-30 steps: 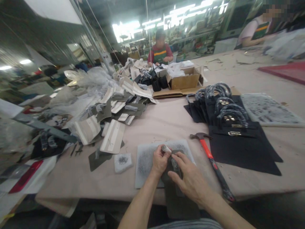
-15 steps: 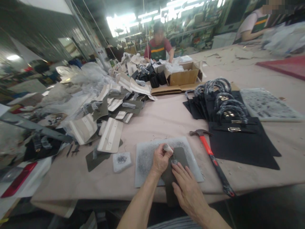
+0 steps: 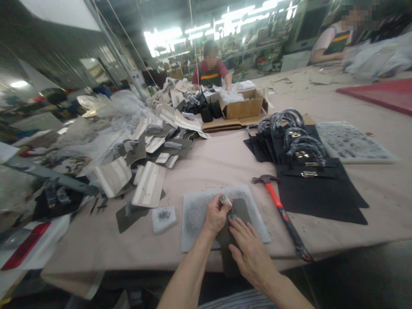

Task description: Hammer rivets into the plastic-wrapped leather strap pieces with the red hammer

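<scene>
My left hand (image 3: 216, 218) is closed around a short, stubby tool with a whitish wrapped body (image 3: 226, 200), perhaps a punch; its lower end is hidden by my fingers. Under it lies a dark olive panel (image 3: 242, 209) of leather-like material. My right hand (image 3: 250, 242) rests on that panel with fingers stretched out, the fingertips beside a small clear-wrapped part (image 3: 233, 217). The panel lies across a grey-speckled white board (image 3: 195, 214) and reaches past its near side. To the right, a claw hammer (image 3: 275, 197) with a red and black handle lies on the table.
A small white block (image 3: 165, 219) with dark marks sits left of the board. Beyond it are piled olive and cream panels (image 3: 148, 184). Black bag pieces (image 3: 322, 193) with wrapped handles lie at right. A cardboard box (image 3: 244, 107) and two people are farther back.
The view has shifted slightly, so things at the right appear a little farther left. Both hands keep nearly the same pose on the olive panel.
</scene>
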### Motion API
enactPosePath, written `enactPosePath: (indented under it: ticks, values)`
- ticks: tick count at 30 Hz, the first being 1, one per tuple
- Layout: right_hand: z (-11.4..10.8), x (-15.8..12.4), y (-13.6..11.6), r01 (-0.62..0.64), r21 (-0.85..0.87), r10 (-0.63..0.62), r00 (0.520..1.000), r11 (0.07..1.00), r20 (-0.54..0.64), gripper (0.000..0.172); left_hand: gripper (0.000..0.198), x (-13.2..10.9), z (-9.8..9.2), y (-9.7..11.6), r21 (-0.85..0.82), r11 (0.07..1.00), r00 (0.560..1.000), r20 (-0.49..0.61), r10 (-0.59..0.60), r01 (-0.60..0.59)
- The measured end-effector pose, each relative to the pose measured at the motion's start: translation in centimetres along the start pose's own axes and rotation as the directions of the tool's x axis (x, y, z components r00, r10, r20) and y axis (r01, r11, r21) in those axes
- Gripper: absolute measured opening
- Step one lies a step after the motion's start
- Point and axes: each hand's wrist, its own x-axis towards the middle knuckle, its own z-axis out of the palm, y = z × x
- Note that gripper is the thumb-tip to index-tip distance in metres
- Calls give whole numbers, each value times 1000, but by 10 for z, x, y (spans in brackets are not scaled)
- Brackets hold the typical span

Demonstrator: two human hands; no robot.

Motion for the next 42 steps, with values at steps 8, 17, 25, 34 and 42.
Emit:
enactPosePath:
  ticks: [8, 17, 25, 34, 42]
  values:
    - [-24, 6, 29, -123, 183, 145, 983, 975, -111, 47, 19, -2, -3, 0, 107, 993, 997, 60, 47, -53]
    - [-74, -10, 107, -688, -104, 691, 723, 718, -7, 25, 12, -11, 0, -4, 304, 920, 967, 125, 220, -248]
    - [-110, 33, 71, -764, 541, 700, 598, 352, 389, 25, 12, -8, 1, 0, 280, 928, 966, 154, 207, -244]
    - [-136, -13, 38, -265, -89, 264, 964, 960, -23, 43, 9, -6, 2, -6, 313, 916, 965, 154, 212, -252]
    - [-192, 9, -8, -387, -131, 269, 811, 913, -519, 49, 11, -8, 2, -2, 316, 912, 961, 168, 218, -262]
